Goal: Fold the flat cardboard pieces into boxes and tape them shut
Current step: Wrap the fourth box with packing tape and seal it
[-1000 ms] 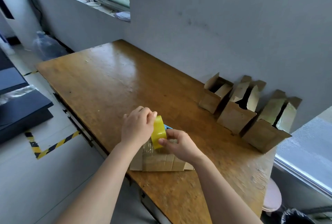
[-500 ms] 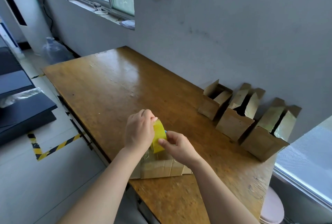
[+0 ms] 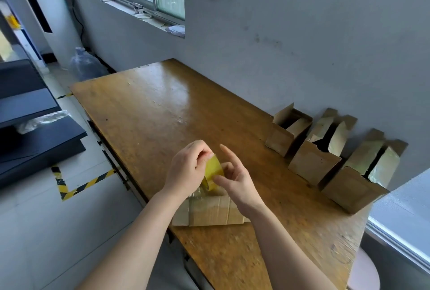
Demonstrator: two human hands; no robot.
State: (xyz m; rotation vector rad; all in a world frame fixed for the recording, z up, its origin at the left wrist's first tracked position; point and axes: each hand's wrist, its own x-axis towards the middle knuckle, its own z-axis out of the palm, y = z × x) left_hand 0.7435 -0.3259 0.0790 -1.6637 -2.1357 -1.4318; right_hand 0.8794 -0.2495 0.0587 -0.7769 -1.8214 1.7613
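Your left hand [image 3: 188, 168] is curled over the top of the yellow tape roll [image 3: 213, 170], its fingertips pinching the roll's upper edge. The roll stands on edge just above the cardboard box [image 3: 209, 211], which lies at the near edge of the wooden table [image 3: 162, 115] with a shiny strip of clear tape running down onto its top face. Expect the roll to be light, rigid and smooth-sided; grip it by the rim, since the free end probably clings to anything it touches. The box under it is thin corrugated board: light enough to slide when you pull tape, stiff across the panels, weak along the creases. Press down on a flat panel beside the seam, not on a flap edge.

Your right hand [image 3: 235, 180] nips the lower side of the roll between the thumb and the curled fingers behind it, while the index finger points out straight and touches nothing.

Further right, 3 folded boxes stand in a row against the wall: first box [image 3: 282, 138], second box [image 3: 311, 164], third box [image 3: 349, 187]. Each is open at the top with its flaps up. Their insides are dark, and you can see nothing in them.
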